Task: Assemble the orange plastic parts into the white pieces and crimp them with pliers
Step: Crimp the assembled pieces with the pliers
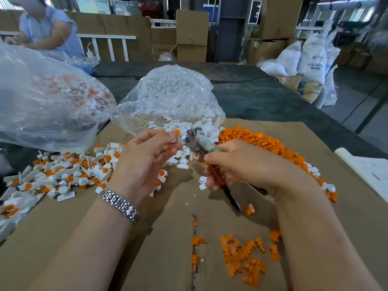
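Cardboard (88,217) | left hand (144,162) pinches white-orange piece (175,132) | right hand (247,164) grips pliers (198,142)

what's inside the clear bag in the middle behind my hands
The clear bag holds loose white pieces, some spilling from its mouth onto the cardboard. No orange ones show in it. The film's glare and the heap hide anything deeper.

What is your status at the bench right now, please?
Left hand pinches a white-and-orange piece. Right hand grips the pliers, head just beside the piece. Nothing between them.
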Demonstrator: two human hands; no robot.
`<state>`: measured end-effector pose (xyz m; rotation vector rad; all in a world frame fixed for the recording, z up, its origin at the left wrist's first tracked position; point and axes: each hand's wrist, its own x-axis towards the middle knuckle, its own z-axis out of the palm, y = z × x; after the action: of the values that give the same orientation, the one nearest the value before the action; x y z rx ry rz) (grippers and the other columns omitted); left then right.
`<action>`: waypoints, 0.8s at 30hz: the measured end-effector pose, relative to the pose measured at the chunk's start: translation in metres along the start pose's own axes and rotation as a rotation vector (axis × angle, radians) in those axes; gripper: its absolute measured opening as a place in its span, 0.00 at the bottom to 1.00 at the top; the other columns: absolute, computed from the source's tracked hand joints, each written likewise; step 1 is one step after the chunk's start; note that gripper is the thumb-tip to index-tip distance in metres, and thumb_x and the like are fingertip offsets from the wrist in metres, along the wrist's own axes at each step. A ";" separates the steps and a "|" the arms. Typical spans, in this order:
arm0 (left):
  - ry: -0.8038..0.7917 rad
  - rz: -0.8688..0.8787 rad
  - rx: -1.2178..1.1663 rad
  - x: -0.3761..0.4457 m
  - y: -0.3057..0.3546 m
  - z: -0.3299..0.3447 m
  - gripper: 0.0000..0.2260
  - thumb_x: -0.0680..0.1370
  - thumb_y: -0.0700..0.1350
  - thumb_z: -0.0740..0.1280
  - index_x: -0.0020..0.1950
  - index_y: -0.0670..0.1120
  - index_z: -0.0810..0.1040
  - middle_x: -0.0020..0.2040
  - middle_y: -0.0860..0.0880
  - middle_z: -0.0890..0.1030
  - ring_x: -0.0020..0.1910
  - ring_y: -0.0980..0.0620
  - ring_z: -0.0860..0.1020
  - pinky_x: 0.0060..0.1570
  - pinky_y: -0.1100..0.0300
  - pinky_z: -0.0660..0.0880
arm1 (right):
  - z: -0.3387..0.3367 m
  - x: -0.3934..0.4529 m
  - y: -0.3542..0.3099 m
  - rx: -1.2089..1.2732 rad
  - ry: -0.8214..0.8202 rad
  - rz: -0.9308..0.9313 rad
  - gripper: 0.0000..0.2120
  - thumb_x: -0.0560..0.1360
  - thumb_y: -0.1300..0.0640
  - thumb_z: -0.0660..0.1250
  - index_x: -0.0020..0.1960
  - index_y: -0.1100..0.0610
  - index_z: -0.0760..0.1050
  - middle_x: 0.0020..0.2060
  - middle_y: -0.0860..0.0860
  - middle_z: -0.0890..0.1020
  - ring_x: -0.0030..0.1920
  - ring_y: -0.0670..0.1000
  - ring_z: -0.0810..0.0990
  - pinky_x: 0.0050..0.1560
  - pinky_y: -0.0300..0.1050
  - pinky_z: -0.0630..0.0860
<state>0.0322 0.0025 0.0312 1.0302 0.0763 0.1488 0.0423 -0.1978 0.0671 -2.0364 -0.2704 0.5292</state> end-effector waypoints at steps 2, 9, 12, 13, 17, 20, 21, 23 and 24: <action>0.007 0.002 0.010 0.000 0.000 0.000 0.08 0.67 0.39 0.78 0.44 0.42 0.83 0.41 0.45 0.85 0.39 0.51 0.85 0.38 0.65 0.80 | 0.005 -0.001 -0.003 0.046 -0.030 -0.009 0.12 0.83 0.57 0.62 0.56 0.67 0.76 0.47 0.60 0.85 0.43 0.54 0.88 0.43 0.45 0.84; 0.039 0.018 0.133 0.000 -0.001 0.001 0.04 0.73 0.37 0.75 0.43 0.43 0.81 0.39 0.45 0.85 0.36 0.52 0.83 0.32 0.66 0.77 | 0.012 -0.003 -0.007 -0.052 -0.021 -0.059 0.13 0.82 0.56 0.61 0.54 0.66 0.78 0.44 0.59 0.86 0.47 0.55 0.87 0.55 0.57 0.83; 0.045 0.022 0.154 0.000 -0.002 0.001 0.04 0.74 0.36 0.74 0.43 0.43 0.81 0.40 0.45 0.85 0.36 0.52 0.83 0.32 0.66 0.76 | 0.016 -0.001 -0.007 -0.142 -0.005 -0.094 0.17 0.83 0.52 0.60 0.53 0.66 0.78 0.42 0.57 0.87 0.46 0.55 0.87 0.57 0.60 0.81; 0.049 0.022 0.155 0.000 -0.002 0.001 0.04 0.74 0.36 0.74 0.44 0.42 0.81 0.39 0.45 0.85 0.36 0.52 0.83 0.32 0.66 0.76 | 0.017 -0.001 -0.007 -0.169 -0.001 -0.102 0.19 0.83 0.50 0.60 0.52 0.66 0.78 0.41 0.57 0.87 0.44 0.55 0.87 0.57 0.59 0.81; 0.057 0.010 0.154 0.002 -0.004 0.000 0.03 0.74 0.36 0.74 0.45 0.41 0.81 0.37 0.46 0.85 0.35 0.53 0.83 0.33 0.66 0.77 | 0.022 0.002 -0.006 -0.245 0.045 -0.129 0.23 0.83 0.43 0.60 0.45 0.63 0.78 0.34 0.54 0.86 0.34 0.49 0.84 0.42 0.43 0.80; 0.070 -0.015 0.135 0.004 -0.004 -0.003 0.05 0.73 0.36 0.75 0.46 0.40 0.81 0.38 0.45 0.85 0.36 0.52 0.83 0.33 0.66 0.78 | 0.029 0.004 -0.005 -0.319 0.114 -0.166 0.24 0.83 0.43 0.61 0.42 0.63 0.77 0.31 0.57 0.84 0.26 0.45 0.78 0.31 0.37 0.74; 0.072 -0.021 0.135 0.004 -0.004 -0.004 0.05 0.72 0.36 0.75 0.46 0.40 0.81 0.38 0.45 0.85 0.36 0.52 0.83 0.34 0.66 0.78 | 0.030 0.005 -0.005 -0.335 0.126 -0.174 0.24 0.83 0.43 0.61 0.42 0.63 0.76 0.30 0.58 0.83 0.25 0.45 0.77 0.33 0.40 0.75; 0.076 -0.029 0.138 0.004 -0.005 -0.005 0.04 0.71 0.36 0.75 0.43 0.40 0.83 0.38 0.44 0.85 0.35 0.52 0.84 0.33 0.66 0.78 | 0.032 0.008 -0.005 -0.339 0.132 -0.174 0.23 0.83 0.43 0.62 0.43 0.63 0.75 0.30 0.57 0.80 0.24 0.47 0.77 0.34 0.46 0.78; 0.077 -0.032 0.136 0.004 -0.005 -0.006 0.03 0.70 0.36 0.76 0.42 0.41 0.83 0.38 0.44 0.85 0.35 0.52 0.84 0.33 0.66 0.78 | 0.033 0.009 -0.005 -0.335 0.135 -0.170 0.23 0.82 0.43 0.62 0.45 0.64 0.76 0.31 0.57 0.80 0.25 0.48 0.77 0.35 0.49 0.80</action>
<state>0.0358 0.0055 0.0241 1.1581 0.1746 0.1563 0.0348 -0.1661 0.0553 -2.3340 -0.4710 0.2513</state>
